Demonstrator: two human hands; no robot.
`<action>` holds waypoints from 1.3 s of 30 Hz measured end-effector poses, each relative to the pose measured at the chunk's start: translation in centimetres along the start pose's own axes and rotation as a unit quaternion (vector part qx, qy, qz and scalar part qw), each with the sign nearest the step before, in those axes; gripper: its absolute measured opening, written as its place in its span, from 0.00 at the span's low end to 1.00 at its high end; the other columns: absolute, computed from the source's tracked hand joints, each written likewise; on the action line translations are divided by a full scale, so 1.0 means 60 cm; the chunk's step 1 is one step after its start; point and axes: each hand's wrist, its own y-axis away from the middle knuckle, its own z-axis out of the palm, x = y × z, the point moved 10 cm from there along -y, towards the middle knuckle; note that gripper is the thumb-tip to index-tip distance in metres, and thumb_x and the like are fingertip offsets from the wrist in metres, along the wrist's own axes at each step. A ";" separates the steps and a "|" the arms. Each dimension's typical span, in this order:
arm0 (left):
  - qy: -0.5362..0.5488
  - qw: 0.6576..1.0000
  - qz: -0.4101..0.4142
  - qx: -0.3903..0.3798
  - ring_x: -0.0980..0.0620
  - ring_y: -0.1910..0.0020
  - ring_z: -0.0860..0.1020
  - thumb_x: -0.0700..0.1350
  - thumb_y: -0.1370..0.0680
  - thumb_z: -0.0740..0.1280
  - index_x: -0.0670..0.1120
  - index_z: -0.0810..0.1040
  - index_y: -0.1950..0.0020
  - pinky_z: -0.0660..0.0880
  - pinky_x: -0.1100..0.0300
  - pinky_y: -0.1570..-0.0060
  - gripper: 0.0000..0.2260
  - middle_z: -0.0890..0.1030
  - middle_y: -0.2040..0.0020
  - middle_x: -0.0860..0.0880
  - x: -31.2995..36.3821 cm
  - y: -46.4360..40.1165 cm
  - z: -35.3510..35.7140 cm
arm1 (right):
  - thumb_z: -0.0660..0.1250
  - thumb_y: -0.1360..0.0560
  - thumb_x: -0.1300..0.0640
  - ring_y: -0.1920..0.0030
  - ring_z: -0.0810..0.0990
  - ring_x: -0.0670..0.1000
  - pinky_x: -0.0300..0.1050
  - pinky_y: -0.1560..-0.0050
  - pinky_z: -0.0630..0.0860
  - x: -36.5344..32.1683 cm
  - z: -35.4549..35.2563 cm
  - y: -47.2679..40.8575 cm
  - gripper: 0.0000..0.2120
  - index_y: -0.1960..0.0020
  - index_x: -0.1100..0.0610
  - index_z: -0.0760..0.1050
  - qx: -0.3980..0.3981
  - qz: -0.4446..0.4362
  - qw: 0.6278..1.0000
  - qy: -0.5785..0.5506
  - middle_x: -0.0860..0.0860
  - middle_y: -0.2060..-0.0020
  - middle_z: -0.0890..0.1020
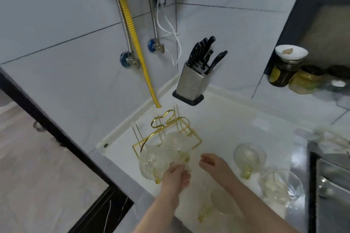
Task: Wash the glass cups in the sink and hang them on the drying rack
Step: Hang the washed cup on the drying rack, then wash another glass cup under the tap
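Gold wire drying rack [166, 134] stands on my worktop [227, 123]; my left hand [175, 176] grips a glass cup [161, 157] against it, right hand [212, 162] hovers relaxed beside.

Counted on the counter [227, 130]: one gold wire drying rack [166, 134]; five glass cups [151, 161] seen, some blurred; one knife block [191, 83]; two jars [284, 73] at right. On the wall, two blue valves [125, 59]. Two hands [175, 176] in view

Knife block [191, 83] behind drying rack [166, 132]
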 end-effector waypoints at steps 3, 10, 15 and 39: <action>-0.113 0.991 0.017 -0.065 0.49 0.61 0.79 0.41 0.20 0.64 0.44 0.77 0.49 0.76 0.58 0.58 0.03 0.80 0.57 0.46 -0.017 0.001 0.012 | 0.68 0.24 0.54 0.44 0.76 0.43 0.28 0.51 0.70 0.025 -0.034 0.049 0.19 0.34 0.53 0.72 0.014 -0.003 0.999 0.034 0.47 0.41 0.78; -0.322 0.935 0.012 -0.146 0.52 0.52 0.78 0.46 0.21 0.66 0.50 0.79 0.43 0.75 0.62 0.54 0.08 0.81 0.51 0.50 -0.096 -0.005 0.045 | 0.72 0.28 0.47 0.30 0.66 0.44 0.33 0.34 0.60 0.111 -0.069 0.152 0.35 0.26 0.52 0.61 0.031 0.022 0.992 0.121 0.46 0.30 0.67; -0.328 0.932 0.014 -0.156 0.45 0.48 0.78 0.43 0.22 0.67 0.46 0.77 0.37 0.75 0.50 0.42 0.13 0.81 0.46 0.45 -0.133 -0.007 0.059 | 0.75 0.36 0.40 0.28 0.64 0.46 0.43 0.28 0.63 0.141 -0.050 0.163 0.49 0.23 0.48 0.52 0.018 0.058 0.983 0.173 0.44 0.26 0.63; -0.213 0.902 0.171 -0.334 0.59 0.42 0.78 0.49 0.23 0.69 0.58 0.77 0.36 0.78 0.64 0.52 0.16 0.76 0.37 0.56 0.003 0.131 0.214 | 0.76 0.32 0.50 0.31 0.66 0.39 0.48 0.33 0.71 0.067 -0.168 0.263 0.35 0.33 0.34 0.60 0.267 -0.084 0.953 -0.114 0.36 0.34 0.66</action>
